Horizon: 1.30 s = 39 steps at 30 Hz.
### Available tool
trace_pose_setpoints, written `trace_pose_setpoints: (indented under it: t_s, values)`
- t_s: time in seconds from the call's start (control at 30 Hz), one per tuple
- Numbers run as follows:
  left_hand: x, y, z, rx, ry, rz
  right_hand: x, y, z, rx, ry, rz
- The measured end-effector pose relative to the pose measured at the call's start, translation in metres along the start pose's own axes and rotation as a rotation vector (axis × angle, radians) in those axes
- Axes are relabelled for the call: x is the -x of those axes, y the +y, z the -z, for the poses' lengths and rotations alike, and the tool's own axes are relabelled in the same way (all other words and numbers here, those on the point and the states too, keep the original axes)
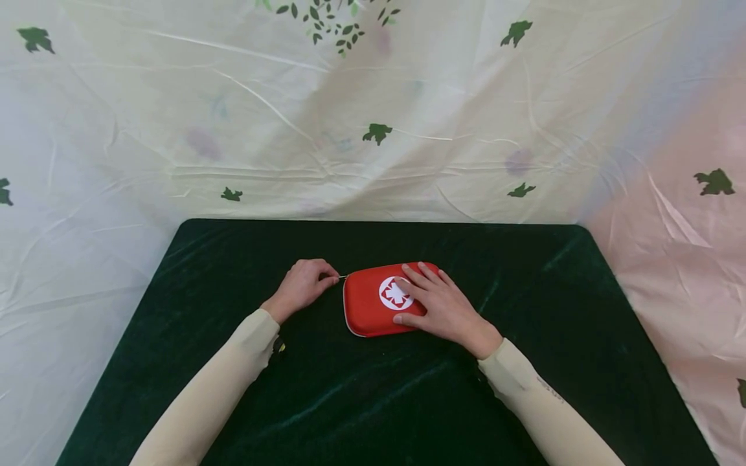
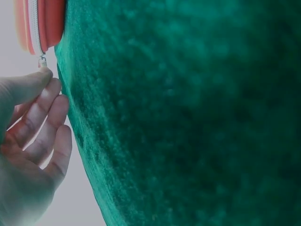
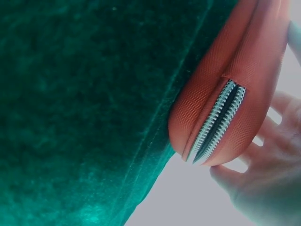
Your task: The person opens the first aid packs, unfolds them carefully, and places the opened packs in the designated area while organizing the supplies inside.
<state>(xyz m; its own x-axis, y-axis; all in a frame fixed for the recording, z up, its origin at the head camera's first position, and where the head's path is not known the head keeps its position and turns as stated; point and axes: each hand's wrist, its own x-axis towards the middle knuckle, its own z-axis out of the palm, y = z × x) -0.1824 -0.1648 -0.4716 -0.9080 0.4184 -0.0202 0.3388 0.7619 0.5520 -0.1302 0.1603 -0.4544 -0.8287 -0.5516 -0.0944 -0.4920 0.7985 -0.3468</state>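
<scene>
A red zippered first-aid case (image 1: 370, 307) with a white round emblem lies on the dark green cloth. At its left end, my left hand (image 1: 302, 286) pinches the small zipper pull (image 2: 43, 61) between thumb and forefinger; the other fingers are loosely bent. My right hand (image 1: 447, 309) rests on the right part of the case with fingers spread, partly covering the emblem. In the right wrist view, the silver zipper teeth (image 3: 217, 122) stand parted along a short stretch at the case's end. The lid lies down over the base.
Dark green velvety cloth (image 1: 350, 401) covers the table under the case. Behind it hangs a pale curtain (image 1: 280, 129) printed with green leaves, and pinkish fabric (image 1: 688, 246) hangs on the right. The table's far edge lies beyond the case.
</scene>
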Motion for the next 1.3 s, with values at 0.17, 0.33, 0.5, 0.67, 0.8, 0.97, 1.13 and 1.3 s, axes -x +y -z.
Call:
trace_pose_setpoints:
  t_s: [0.17, 0.33, 0.5, 0.67, 0.8, 0.97, 1.13, 1.3]
  values:
    - [0.001, 0.0, 0.001, 0.005, -0.006, -0.003, 0.0, 0.0, 0.0, 0.002, 0.0, 0.001]
    - [0.003, 0.003, 0.003, 0.007, -0.015, -0.002, 0.0, 0.001, 0.0, -0.003, 0.0, 0.002]
    - [0.003, 0.004, 0.003, 0.005, -0.011, -0.006, 0.001, 0.001, 0.001, -0.004, 0.006, 0.006]
    - [0.005, 0.004, 0.003, 0.002, -0.009, -0.005, 0.0, 0.001, 0.0, 0.004, 0.007, 0.005]
    - [0.008, 0.004, 0.004, 0.004, -0.012, 0.0, 0.0, 0.001, 0.0, 0.008, 0.002, 0.002]
    - [0.011, 0.003, 0.005, 0.004, -0.01, -0.007, 0.0, 0.0, 0.001, 0.006, -0.004, 0.002]
    - [0.013, 0.003, 0.005, 0.007, -0.01, -0.001, 0.0, 0.0, 0.001, 0.004, -0.009, -0.001]
    - [0.014, 0.004, 0.006, 0.009, -0.018, 0.001, 0.0, -0.001, 0.002, 0.0, -0.013, -0.003]
